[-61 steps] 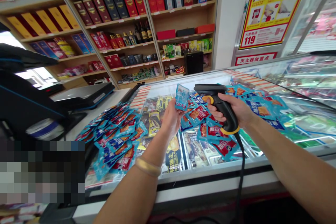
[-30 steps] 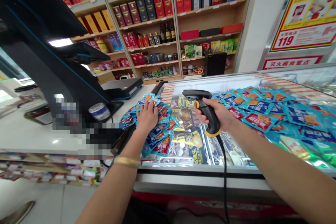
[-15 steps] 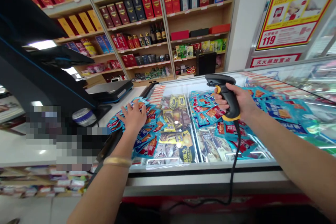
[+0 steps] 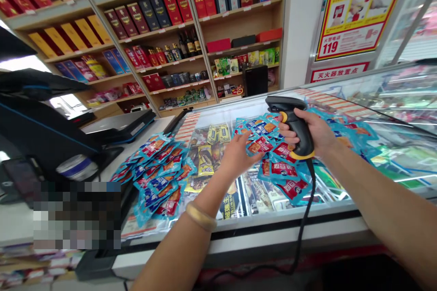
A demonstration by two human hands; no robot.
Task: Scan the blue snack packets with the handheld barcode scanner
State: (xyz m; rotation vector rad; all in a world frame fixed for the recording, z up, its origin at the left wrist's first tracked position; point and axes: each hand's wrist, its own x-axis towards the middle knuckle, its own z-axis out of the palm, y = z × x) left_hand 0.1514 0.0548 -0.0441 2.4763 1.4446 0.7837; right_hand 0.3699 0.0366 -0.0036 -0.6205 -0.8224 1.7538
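Observation:
My right hand point(image 4: 316, 134) grips a black and yellow barcode scanner point(image 4: 297, 129) by its handle, with the head pointing left and the cord hanging down. My left hand point(image 4: 237, 157), a gold bangle on its wrist, reaches over the freezer glass with fingers apart and nothing in them. Its fingertips are at the near pile of blue and red snack packets point(image 4: 261, 143); whether they touch is unclear. Another heap of the same packets point(image 4: 160, 175) lies at the left end of the glass. More packets point(image 4: 351, 132) lie right of the scanner, partly behind my right hand.
A glass-topped freezer point(image 4: 239, 225) with ice creams inside stands before me. To the left are a dark checkout screen point(image 4: 41, 118), a flat scale point(image 4: 119, 122) and a roll of tape point(image 4: 77, 167). Shelves of boxed bottles point(image 4: 150, 18) line the back wall.
My left hand has left the left heap and moved right to the middle pile. The scanner stays in my right hand at about the same place. The view has shifted to the right.

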